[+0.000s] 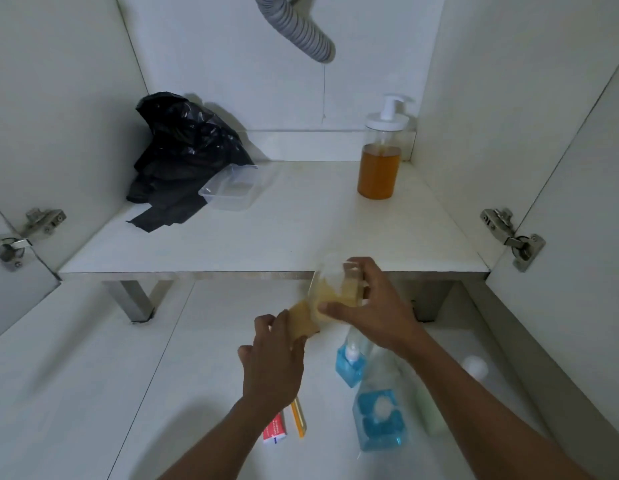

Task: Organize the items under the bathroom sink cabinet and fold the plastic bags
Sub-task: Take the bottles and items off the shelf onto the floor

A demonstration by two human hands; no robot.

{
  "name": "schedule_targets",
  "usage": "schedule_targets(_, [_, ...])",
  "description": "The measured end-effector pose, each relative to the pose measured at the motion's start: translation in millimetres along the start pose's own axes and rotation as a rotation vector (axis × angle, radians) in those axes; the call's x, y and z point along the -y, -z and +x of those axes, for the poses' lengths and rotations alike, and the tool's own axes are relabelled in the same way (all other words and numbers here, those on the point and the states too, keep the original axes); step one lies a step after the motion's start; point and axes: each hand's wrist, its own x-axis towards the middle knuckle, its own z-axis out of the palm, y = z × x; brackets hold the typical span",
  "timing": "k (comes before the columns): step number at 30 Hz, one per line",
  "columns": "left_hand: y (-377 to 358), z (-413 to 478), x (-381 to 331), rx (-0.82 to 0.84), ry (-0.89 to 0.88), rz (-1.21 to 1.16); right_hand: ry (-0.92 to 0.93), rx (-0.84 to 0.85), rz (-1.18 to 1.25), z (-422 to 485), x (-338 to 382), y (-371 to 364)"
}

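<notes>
At the shelf's front edge: right hand (370,308) grips a tilted clear container (330,284).
Left hand (273,362): curled round a yellow sponge (303,322) touching the container.
Back left: black plastic bags (183,150), crumpled, touching a clear tub (232,190).
Open room: bare shelf (266,244) between tub and pump bottle (379,164).

A grey ribbed drain hose (297,32) hangs at 12 o'clock, in front of the back wall. One metal hinge (24,233) sits at 9 o'clock and a second hinge (514,237) at 3 o'clock, each at a door edge. Under the cabinet (284,233), at 8 o'clock, a metal leg (135,301) stands on the white tiled floor (76,375).
</notes>
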Motion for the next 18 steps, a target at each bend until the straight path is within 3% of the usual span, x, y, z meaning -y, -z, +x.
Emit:
schedule_targets(4, [-11,7,14,0.138,0.03,-0.097,-0.054,-0.026,-0.465,2,-4,-12])
schedule_targets(6, [-19,12,17,0.187,0.035,-0.105,-0.105,-0.031,-0.535,10,-14,-17])
schedule_targets(12, [-38,25,9,0.227,0.18,-0.091,-0.346,-0.065,-0.214,33,-52,-27])
schedule_targets(18, [-58,32,12,0.277,0.183,0.14,-0.602,0.034,-0.199,59,-68,-18])
